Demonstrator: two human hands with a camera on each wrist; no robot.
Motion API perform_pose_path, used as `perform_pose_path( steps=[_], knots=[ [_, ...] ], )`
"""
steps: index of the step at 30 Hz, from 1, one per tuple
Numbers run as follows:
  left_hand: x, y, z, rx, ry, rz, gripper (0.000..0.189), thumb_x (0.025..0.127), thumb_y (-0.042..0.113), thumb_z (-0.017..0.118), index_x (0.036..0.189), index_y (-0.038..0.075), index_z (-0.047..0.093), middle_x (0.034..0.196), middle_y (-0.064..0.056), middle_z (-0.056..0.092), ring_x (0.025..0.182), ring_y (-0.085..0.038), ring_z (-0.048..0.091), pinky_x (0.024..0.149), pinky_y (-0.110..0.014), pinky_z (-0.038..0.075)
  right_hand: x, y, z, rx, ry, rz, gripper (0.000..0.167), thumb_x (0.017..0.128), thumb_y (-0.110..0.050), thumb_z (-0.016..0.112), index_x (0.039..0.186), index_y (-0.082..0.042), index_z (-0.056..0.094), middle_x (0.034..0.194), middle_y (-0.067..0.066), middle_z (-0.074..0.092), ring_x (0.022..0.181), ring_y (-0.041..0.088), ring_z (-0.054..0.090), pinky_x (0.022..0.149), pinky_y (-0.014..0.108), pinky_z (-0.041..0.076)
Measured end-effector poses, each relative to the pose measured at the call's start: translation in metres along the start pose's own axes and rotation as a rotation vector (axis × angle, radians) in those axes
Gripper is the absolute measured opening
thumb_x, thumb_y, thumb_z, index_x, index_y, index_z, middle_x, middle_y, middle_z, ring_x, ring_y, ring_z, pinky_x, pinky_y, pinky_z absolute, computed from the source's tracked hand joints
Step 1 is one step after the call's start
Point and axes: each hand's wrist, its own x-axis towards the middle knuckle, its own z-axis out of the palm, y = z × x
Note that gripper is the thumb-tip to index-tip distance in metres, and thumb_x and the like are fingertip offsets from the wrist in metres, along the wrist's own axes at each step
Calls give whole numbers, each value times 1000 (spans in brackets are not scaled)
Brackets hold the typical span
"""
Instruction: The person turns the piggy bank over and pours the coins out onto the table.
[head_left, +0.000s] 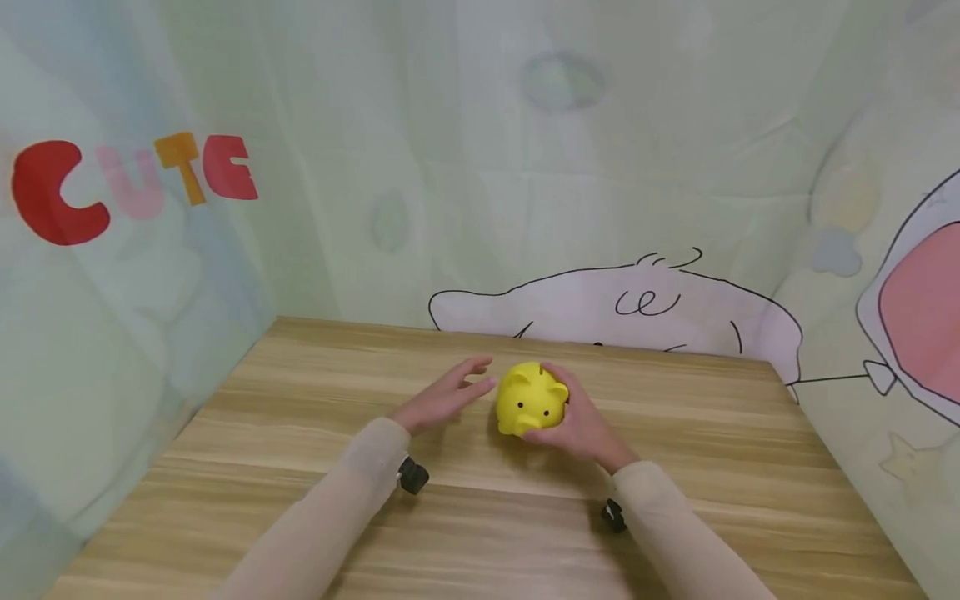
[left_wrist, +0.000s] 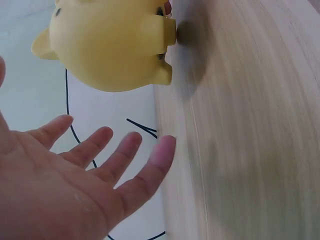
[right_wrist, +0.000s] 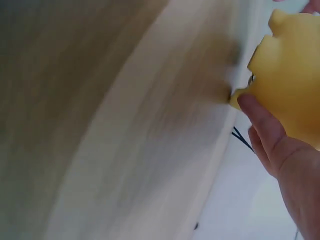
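Note:
A yellow piggy bank point(head_left: 517, 387) with black dot eyes, small ears and a slot on top is near the middle of the table, its snout facing me. My right hand point(head_left: 583, 427) grips its right side, thumb low at the front and fingers round the back. In the left wrist view the feet of the piggy bank point(left_wrist: 110, 45) are close over the wood, with a shadow beside them. My left hand point(head_left: 444, 398) is to its left, fingers spread and apart from it, holding nothing. The right wrist view shows a right finger point(right_wrist: 262, 120) along the underside by a foot.
The wood-grain table point(head_left: 322, 375) reaches back to a printed cloth backdrop point(head_left: 480, 167) with a cartoon figure and the letters CUTE. Another cloth side hangs along the left edge. Small black devices point(head_left: 413, 475) sit at both wrists under pale sleeves point(head_left: 322, 517).

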Motion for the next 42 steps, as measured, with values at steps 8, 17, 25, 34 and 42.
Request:
perform_pose_path(
  steps=[8,17,25,34,42],
  knots=[
    [3,11,5,-76,66,107,54,107,44,39,151,13,38,146,-15,45,123,-34,53,93,-55,47,-2,-11,-13,482,72,202,87,83,-7,77,153,-15,26,137,18,42,114,32,53,87,42,53],
    [4,25,24,-17,287,294,34,104,25,54,133,8,56,116,-6,61,95,-23,63,78,-42,54,-10,-17,-7,1178,50,228,45,103,-24,44,145,-19,29,138,16,39,115,33,57,103,57,37],
    [2,33,38,319,464,545,17,93,13,71,107,3,71,93,-2,61,73,-12,57,64,-26,51,-18,-22,4,1545,80,267,55,102,-39,50,147,-18,26,146,14,30,118,35,55,110,49,31],
    [2,41,49,601,584,646,18,86,24,80,89,6,76,83,1,59,62,-8,51,54,-19,44,-23,-28,15,1704,-13,227,63,100,-46,49,150,-20,21,149,14,27,124,31,53,110,43,33],
    [4,43,49,615,653,672,23,83,27,83,82,6,75,73,3,54,57,-7,48,51,-20,41,-25,-35,23,1848,-19,238,68,96,-50,55,151,-23,24,147,13,32,126,33,51,107,40,37]
  ],
)
